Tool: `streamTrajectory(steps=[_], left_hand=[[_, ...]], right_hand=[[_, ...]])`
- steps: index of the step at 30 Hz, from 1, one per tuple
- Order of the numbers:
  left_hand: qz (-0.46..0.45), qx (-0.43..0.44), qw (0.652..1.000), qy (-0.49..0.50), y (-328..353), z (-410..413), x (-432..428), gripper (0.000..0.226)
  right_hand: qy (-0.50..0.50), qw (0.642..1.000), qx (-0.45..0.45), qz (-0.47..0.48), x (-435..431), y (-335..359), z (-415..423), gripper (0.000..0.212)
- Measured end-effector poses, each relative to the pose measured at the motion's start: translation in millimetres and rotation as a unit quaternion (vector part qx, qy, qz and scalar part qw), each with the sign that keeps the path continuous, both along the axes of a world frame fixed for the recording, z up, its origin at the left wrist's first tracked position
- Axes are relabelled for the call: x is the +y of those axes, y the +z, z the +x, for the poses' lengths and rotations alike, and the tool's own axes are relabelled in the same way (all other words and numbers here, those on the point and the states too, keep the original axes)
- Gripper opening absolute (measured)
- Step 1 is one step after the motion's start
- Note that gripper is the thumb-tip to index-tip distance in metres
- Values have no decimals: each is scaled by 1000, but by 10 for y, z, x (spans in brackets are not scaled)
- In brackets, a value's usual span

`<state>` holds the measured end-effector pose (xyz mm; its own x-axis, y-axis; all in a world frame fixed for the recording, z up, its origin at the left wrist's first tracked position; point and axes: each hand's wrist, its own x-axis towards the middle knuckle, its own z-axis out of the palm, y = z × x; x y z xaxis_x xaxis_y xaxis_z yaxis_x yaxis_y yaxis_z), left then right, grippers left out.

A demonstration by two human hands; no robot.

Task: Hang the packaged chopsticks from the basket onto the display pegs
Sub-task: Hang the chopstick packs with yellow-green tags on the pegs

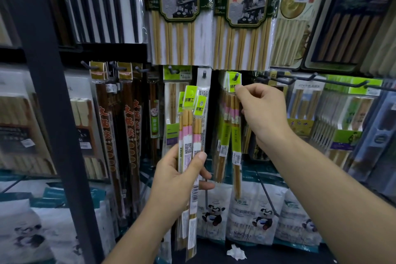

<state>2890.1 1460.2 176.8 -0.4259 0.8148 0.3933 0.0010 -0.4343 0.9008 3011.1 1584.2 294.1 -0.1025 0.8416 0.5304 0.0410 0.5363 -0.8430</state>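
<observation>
- Right hand (260, 111): fingers (240, 89) pinched on green header of chopstick packet (235, 113), threaded on display peg (235, 76) directly above fingertips.
- Left hand (180, 180): fingers clamped around bundle of chopstick packets (190, 126), held upright, left of the hanging packet.
- Below both hands: panda-printed bags (252, 218).

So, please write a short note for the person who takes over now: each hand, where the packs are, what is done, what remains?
Left hand: shut on a bundle of clear chopstick packs with lime-green header cards, held upright below the display.
Right hand: pinching the green header of one matching pack at the dark metal peg; the peg passes through the header.
Done: similar packs already hang on that peg.
Left: release this pack, then hang the bundle one by one. The basket is out of view.
</observation>
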Motion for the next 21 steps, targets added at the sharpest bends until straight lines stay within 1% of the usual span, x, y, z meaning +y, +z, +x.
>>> streamTrajectory(steps=[5,8,9,11,13,16,18,21], left_hand=[[-5,-22,1000,-6,29,-3,-22,26],[-2,-33,999,-14,38,1,-25,23],[-1,-40,999,-18,39,2,-24,25],[0,-47,998,-30,43,12,-25,29],[2,-44,998,-42,49,30,-29,31],[3,-43,997,-62,42,54,-32,31],[1,-43,996,-74,29,59,-29,28],[-7,-51,995,-86,33,50,-32,20]], right_hand=[[-31,1000,-1,2,49,-65,43,20],[-47,999,1,23,-54,-110,76,19],[-32,999,-8,40,-115,-136,83,18],[29,997,-40,59,-248,-207,86,15],[89,992,-79,36,-352,-257,76,12],[155,983,-94,-27,-412,-292,70,11],[184,977,-89,-56,-419,-301,74,10],[257,959,-25,-117,-411,-307,86,13]])
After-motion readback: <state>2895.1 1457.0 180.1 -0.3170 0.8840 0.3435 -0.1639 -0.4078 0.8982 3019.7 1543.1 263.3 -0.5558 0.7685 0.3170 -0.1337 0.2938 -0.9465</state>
